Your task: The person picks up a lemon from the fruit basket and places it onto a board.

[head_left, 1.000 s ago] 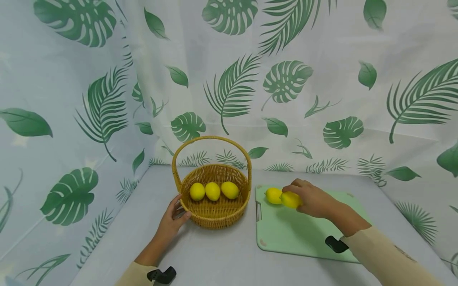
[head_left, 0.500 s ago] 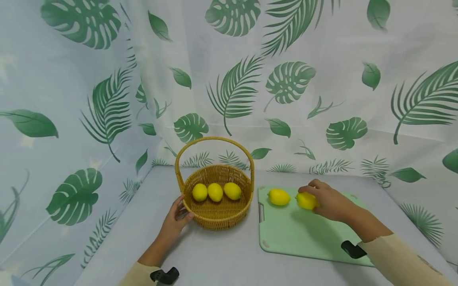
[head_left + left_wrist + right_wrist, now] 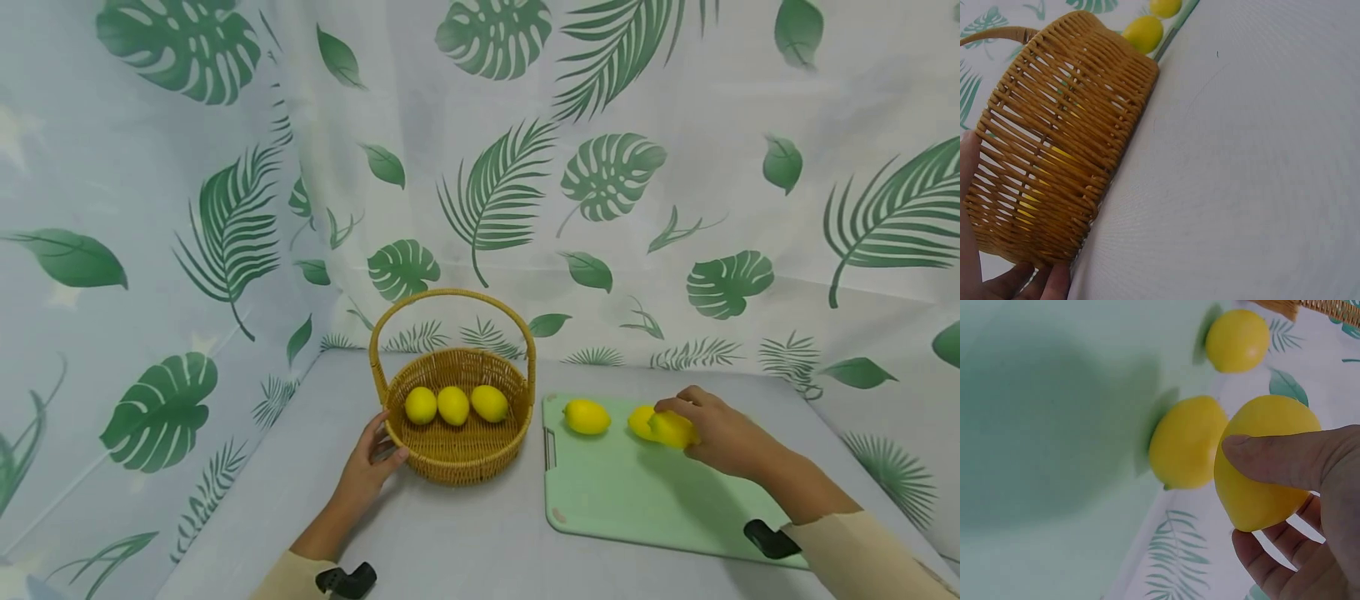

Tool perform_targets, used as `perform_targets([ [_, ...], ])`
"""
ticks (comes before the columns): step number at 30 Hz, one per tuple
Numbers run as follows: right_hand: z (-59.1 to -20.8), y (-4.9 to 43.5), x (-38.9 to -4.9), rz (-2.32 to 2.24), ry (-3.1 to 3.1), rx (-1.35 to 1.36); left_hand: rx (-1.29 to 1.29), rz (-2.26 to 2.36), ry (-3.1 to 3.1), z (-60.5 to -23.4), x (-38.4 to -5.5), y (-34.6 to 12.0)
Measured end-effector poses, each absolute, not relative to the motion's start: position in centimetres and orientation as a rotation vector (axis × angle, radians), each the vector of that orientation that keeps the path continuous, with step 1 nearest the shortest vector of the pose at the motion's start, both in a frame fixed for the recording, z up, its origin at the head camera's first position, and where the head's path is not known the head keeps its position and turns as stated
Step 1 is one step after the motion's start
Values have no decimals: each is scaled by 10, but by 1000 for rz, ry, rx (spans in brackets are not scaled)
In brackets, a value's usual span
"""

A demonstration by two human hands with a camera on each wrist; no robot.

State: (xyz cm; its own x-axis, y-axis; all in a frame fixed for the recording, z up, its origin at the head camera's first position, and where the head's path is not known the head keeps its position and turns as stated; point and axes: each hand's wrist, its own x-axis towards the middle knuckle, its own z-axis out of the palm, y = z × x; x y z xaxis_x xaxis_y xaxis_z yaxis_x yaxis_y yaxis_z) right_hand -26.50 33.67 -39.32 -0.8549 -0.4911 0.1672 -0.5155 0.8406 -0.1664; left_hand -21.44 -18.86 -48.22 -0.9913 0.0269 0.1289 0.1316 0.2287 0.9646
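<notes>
Three lemons (image 3: 453, 406) in the wicker basket (image 3: 467, 472), one lemon (image 3: 673, 429) in your R hand (image 3: 727, 437)

Far L: your L hand (image 3: 362, 473) is at the basket's L side, thumb twd the front, fingers spread & reaching up nr the rim. It's not clenched; it rests against the outer wall. In the L wrist cam you see fingers at the weave, w/ bits of yellow showing thru the gaps.

Basket stands upright on the white table (image 3: 450, 542), handle (image 3: 450, 292) up. The 3 inside sit in a row twd the back, close together; can't tell if they touch.

Just R of the basket, apart from it: the pale green cutting board (image 3: 622, 500), flat on the table. L board lemon (image 3: 587, 417) lies nr its back L corner. Mid lemon (image 3: 640, 422) is to the R of that, a gap btwn them, partly hidden by the held one in head view.

Far R: your R hand grips its lemon over the board, thumb across one side, fingers on the other. Can't tell if that lemon touches the mid one. Black band (image 3: 771, 540) at that wrist, cream sleeve (image 3: 862, 554) beyond.
</notes>
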Motion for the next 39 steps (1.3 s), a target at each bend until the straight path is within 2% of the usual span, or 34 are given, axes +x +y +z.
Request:
perform_targets([
  [19, -412, 378, -258, 323, -2901, 716, -137, -1894, -2410, -483, -212, -188],
  [39, -425, 408, -272, 381, -3017, 539, -143, -1879, -2411, -482, -213, -188],
])
